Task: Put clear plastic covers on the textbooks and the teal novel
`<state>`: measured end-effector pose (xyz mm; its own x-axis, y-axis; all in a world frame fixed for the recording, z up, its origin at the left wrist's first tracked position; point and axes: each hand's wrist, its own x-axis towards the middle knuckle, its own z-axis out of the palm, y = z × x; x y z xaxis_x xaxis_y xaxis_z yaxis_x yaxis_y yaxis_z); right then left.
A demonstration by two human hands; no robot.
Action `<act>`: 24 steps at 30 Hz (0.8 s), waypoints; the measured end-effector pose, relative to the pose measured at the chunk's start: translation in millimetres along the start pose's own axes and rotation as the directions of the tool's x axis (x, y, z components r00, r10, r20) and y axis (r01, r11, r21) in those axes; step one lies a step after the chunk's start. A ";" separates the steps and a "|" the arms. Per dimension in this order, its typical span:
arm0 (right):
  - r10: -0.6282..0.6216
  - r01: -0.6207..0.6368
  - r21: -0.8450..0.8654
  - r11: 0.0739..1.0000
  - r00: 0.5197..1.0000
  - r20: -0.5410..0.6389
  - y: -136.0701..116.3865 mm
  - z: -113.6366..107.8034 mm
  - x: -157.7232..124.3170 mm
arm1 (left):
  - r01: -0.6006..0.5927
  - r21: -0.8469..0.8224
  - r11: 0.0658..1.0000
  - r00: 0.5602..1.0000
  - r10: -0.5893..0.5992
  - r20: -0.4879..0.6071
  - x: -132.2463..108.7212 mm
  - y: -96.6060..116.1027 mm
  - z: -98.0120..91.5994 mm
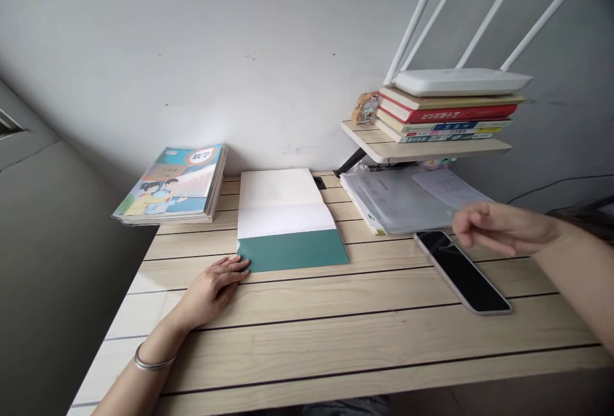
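A thin paper booklet [283, 201] lies flat in the middle of the desk, its white page creased across and a dark green band [295, 251] along its near edge. My left hand [215, 285] rests palm down with fingers stretched out, the fingertips on the green band's near left corner. To the right, my right hand [503, 227] is raised over the desk beside a phone [467, 275]. Its fingers are loosely bent and somewhat blurred, with nothing visible in them. The phone lies face up with a dark screen.
A stack of textbooks [175, 182] sits at the back left. Papers in a clear folder [398, 201] lie under a small raised shelf [426, 149]. On it are stacked books [446, 115], a white router [460, 81] with upright antennas and a small ornament [365, 109]. A wall stands behind.
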<state>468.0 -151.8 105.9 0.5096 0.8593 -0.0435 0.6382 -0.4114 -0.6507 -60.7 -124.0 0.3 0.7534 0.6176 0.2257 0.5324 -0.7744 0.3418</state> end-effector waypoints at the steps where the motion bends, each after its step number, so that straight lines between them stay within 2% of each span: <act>1: 0.079 -0.079 -0.009 0.997 0.973 0.217 -6.8 9.1 -4.8 | 0.002 -0.006 1.000 1.000 -0.002 -0.002 0.1 0.3 -0.2; 2: 0.140 -0.138 -0.028 0.990 0.935 0.325 -12.5 16.4 -9.0 | 0.008 -0.015 1.000 1.000 -0.008 -0.004 0.4 0.6 -0.5; 4: 0.118 -0.140 0.030 0.990 0.915 0.385 -17.5 21.3 -15.6 | 0.019 -0.034 0.999 1.000 -0.019 -0.007 1.0 1.6 -1.2; 6: -0.111 -0.002 0.289 0.957 0.921 0.374 -12.5 12.1 -19.1 | 0.022 -0.056 0.998 1.000 -0.023 -0.014 1.4 2.3 -1.8; 8: -0.335 0.218 0.458 0.862 0.922 0.192 -0.9 -3.3 -19.3 | 0.018 -0.069 0.997 0.999 -0.020 -0.027 1.5 2.2 -2.0; 10: -0.442 0.423 0.355 0.834 0.896 -0.028 10.4 -12.1 -17.9 | 0.009 -0.066 0.998 0.999 -0.011 -0.040 1.2 1.3 -1.5; 11: -0.471 0.477 0.265 0.838 0.878 -0.092 13.9 -10.9 -17.7 | 0.005 -0.062 0.998 0.999 -0.008 -0.045 1.0 0.7 -1.1; 13: -0.495 0.510 0.082 0.857 0.856 -0.147 15.5 3.3 -21.2 | 0.001 -0.051 0.999 0.999 -0.003 -0.046 0.8 -0.1 -0.5; 15: -0.539 0.540 -0.048 0.840 0.824 -0.174 11.1 28.5 -32.1 | 0.005 -0.034 0.999 0.999 -0.006 -0.034 0.8 0.2 -0.3; 17: -0.632 0.617 -0.141 0.774 0.763 -0.136 5.3 56.3 -48.5 | 0.011 -0.020 1.000 1.000 -0.011 -0.021 1.0 1.2 -0.7; 20: -0.744 0.743 -0.106 0.660 0.667 0.039 2.8 90.1 -68.9 | 0.013 -0.026 1.000 1.000 -0.014 -0.020 1.1 2.4 -1.0; 22: -0.753 0.760 -0.114 0.639 0.649 0.108 7.3 105.1 -71.9 | 0.012 -0.032 0.999 1.000 -0.013 -0.022 0.8 2.3 -0.7; 24: -0.724 0.734 -0.186 0.653 0.677 0.131 15.1 114.3 -67.4 | 0.008 -0.024 1.000 1.000 -0.009 -0.021 0.4 1.7 -0.2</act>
<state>377.4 -181.2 12.3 -0.1928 0.9195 0.3426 0.8981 0.3060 -0.3158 -59.6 -125.1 1.1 0.7402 0.6273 0.2419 0.5295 -0.7656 0.3653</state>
